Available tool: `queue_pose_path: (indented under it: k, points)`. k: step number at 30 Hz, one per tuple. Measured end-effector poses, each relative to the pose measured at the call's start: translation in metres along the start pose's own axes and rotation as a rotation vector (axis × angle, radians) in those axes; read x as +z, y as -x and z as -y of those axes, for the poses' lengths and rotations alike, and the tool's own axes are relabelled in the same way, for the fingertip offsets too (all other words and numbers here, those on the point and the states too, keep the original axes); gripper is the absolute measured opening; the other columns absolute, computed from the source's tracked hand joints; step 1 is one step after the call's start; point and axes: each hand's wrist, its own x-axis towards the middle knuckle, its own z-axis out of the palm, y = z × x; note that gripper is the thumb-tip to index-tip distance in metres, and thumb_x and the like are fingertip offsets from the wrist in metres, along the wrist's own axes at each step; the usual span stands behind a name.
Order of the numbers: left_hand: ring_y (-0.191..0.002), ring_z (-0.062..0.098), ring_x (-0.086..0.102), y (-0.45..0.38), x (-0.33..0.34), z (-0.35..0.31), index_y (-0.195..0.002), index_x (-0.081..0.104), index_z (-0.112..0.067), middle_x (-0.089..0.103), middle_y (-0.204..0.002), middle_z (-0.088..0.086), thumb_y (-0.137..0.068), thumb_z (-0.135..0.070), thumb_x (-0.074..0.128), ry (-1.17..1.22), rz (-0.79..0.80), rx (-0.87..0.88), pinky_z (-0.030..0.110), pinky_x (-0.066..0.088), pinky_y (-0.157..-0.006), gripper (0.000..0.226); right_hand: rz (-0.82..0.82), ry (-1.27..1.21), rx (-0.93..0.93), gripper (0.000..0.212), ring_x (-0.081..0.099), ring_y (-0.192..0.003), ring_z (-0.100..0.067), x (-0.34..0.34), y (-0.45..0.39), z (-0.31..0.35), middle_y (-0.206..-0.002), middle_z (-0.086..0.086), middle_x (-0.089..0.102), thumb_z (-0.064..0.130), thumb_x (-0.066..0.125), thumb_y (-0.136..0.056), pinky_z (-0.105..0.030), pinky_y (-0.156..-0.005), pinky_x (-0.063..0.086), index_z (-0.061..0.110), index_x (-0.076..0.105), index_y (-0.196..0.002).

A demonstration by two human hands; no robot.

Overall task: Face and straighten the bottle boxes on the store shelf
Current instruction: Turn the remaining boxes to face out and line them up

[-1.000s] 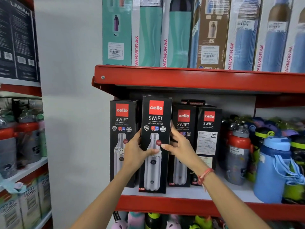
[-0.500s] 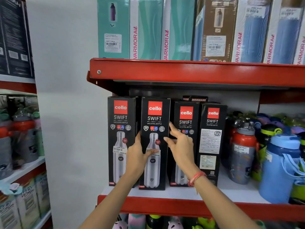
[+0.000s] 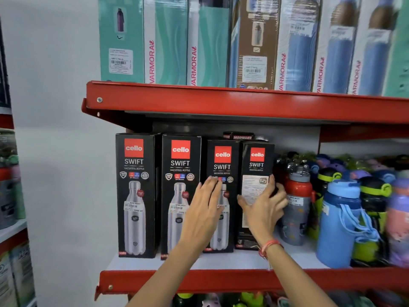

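Two left Cello Swift boxes (image 3: 136, 193) look faced. Your right hand (image 3: 264, 209) grips the fourth Cello box (image 3: 256, 171), turned side-out; left hand (image 3: 204, 209) flat, open on the third box (image 3: 222, 160). Both remain.

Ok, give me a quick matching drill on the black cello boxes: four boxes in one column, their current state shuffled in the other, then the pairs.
Boxes:
1. leftmost cello box
2. second cello box
3. third cello box
4. fourth cello box

States:
A. gripped by the right hand, label panel facing out
B. left hand laid flat over its front
C. untouched, at the wall end of the row
D. bottle picture forward, partly hidden by the left wrist

Pairs: 1-C, 2-D, 3-B, 4-A
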Motion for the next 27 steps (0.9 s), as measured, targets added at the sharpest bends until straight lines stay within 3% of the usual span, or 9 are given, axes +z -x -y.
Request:
queue_pose_path:
  k: [4, 9, 12, 18, 22, 27]
  points:
    - [-0.125, 0.024, 0.053, 0.000, 0.010, -0.006, -0.130, 0.048, -0.003, 0.058, -0.132, 0.012, -0.077, -0.018, 0.075, 0.000, 0.032, 0.030, 0.039, 0.036, -0.110, 0.061, 0.123, -0.053, -0.020, 0.126, 0.035, -0.123, -0.044, 0.000, -0.007, -0.015, -0.145, -0.022, 0.027, 0.045, 0.085, -0.054, -0.054, -0.089, 0.045, 0.013, 0.010, -0.149]
    - [-0.118, 0.017, 0.056, 0.000, 0.013, -0.010, -0.130, 0.051, -0.008, 0.059, -0.129, 0.005, -0.085, -0.019, 0.067, 0.132, 0.084, -0.085, 0.026, 0.046, -0.096, 0.048, 0.212, -0.213, 0.052, 0.130, 0.044, -0.118, -0.046, -0.005, -0.016, -0.022, -0.140, -0.025, 0.033, 0.038, 0.084, -0.060, -0.048, -0.090, 0.045, 0.015, -0.007, -0.150]
    - [-0.119, 0.016, 0.052, -0.001, 0.013, -0.013, -0.136, 0.046, -0.014, 0.055, -0.131, 0.001, -0.094, -0.025, 0.053, 0.237, 0.133, -0.176, 0.027, 0.043, -0.096, 0.044, 0.211, -0.285, 0.073, 0.125, 0.053, -0.111, -0.043, -0.010, -0.023, -0.028, -0.130, -0.022, 0.045, 0.037, 0.086, -0.060, -0.045, -0.088, 0.047, 0.021, 0.002, -0.150]
    - [-0.119, 0.009, 0.053, -0.010, 0.010, -0.026, -0.132, 0.048, -0.018, 0.058, -0.126, -0.004, -0.092, -0.029, 0.056, 0.466, 0.121, -0.288, 0.026, 0.043, -0.102, 0.042, 0.210, -0.480, 0.044, 0.113, 0.051, -0.123, -0.025, -0.053, -0.028, -0.042, -0.133, -0.001, 0.055, 0.049, 0.086, -0.052, -0.044, -0.099, 0.045, 0.033, 0.019, -0.141]
    - [-0.119, 0.006, 0.052, -0.024, 0.001, -0.043, -0.134, 0.046, -0.020, 0.056, -0.131, -0.006, -0.087, -0.037, 0.063, 0.667, 0.184, -0.391, 0.025, 0.043, -0.101, 0.053, 0.253, -0.542, -0.015, 0.109, 0.053, -0.120, -0.020, -0.095, -0.042, -0.043, -0.130, 0.002, 0.058, 0.036, 0.089, -0.056, -0.041, -0.101, 0.043, 0.035, 0.022, -0.142]
    - [-0.126, 0.009, 0.049, -0.038, -0.016, -0.064, -0.142, 0.037, -0.021, 0.049, -0.140, -0.006, -0.078, -0.042, 0.070, 0.936, 0.366, -0.461, 0.033, 0.045, -0.104, 0.075, 0.407, -0.648, -0.018, 0.118, 0.057, -0.114, -0.014, -0.132, -0.039, -0.062, -0.123, 0.007, 0.058, 0.049, 0.091, -0.039, -0.047, -0.096, 0.050, 0.047, 0.026, -0.139]
